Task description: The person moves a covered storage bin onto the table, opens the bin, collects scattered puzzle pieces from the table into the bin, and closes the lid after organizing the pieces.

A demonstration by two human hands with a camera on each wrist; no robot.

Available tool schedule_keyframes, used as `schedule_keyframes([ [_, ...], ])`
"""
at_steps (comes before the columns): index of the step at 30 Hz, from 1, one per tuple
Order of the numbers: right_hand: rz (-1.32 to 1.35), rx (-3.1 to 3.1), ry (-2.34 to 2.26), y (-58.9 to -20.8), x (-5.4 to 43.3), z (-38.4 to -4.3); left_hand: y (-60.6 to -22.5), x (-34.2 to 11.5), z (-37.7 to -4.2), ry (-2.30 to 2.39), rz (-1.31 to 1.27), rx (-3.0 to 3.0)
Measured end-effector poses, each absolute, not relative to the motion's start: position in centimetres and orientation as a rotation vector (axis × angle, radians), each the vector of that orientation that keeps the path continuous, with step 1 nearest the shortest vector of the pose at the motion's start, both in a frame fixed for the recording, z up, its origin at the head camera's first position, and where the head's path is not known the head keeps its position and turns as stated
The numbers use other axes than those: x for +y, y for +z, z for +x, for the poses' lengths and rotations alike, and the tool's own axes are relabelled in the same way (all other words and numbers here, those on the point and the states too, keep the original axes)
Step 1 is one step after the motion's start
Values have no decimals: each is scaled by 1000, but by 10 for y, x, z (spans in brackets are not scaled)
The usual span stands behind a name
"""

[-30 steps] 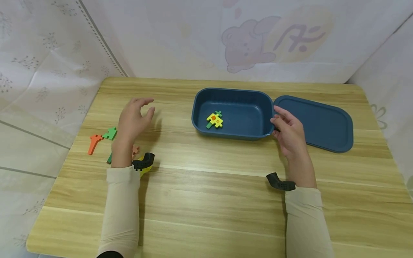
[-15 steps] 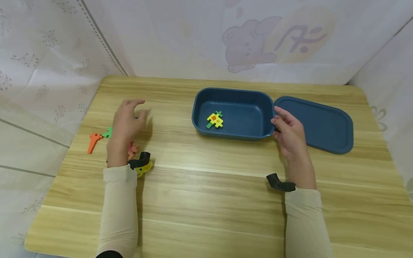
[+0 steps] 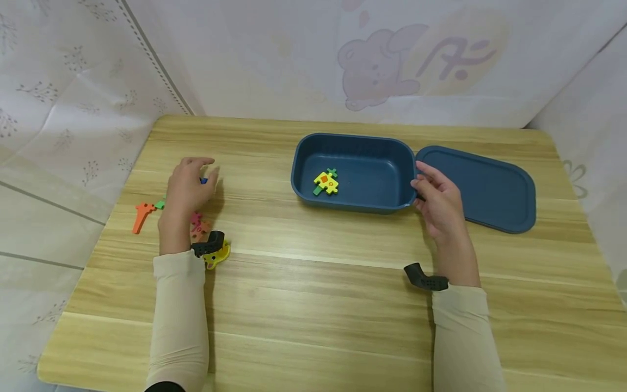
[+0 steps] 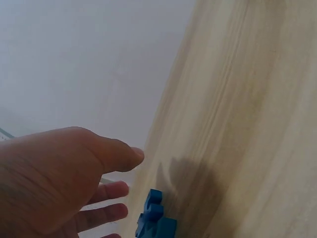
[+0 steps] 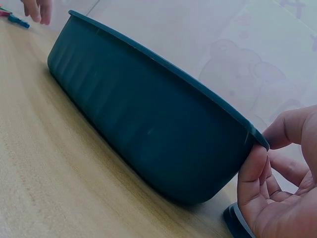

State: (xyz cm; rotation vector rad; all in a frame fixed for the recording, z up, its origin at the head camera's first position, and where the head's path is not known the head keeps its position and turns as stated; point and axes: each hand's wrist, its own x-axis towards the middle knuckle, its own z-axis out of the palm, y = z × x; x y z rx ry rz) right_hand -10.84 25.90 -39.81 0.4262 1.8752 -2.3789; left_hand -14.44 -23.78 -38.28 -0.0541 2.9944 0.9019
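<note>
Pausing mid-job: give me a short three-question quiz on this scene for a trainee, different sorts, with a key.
1. Multiple choice: what does the right hand pinch?
A) an orange piece
B) the blue container
C) nothing

2. True or false: the lid is fitted on top of the container.

3. Fill in: in the left wrist view, the toy piece near the left hand is coloured ____.

Key:
1. B
2. False; the container is open and the lid lies on the table beside it.
3. Blue
</note>
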Motion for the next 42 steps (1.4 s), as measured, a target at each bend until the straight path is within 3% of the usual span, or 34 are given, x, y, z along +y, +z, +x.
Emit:
schedule_keyframes([
  [42,439,1895,-2372,-398,259,-109,-393,-248,-143,809,-168,2971],
])
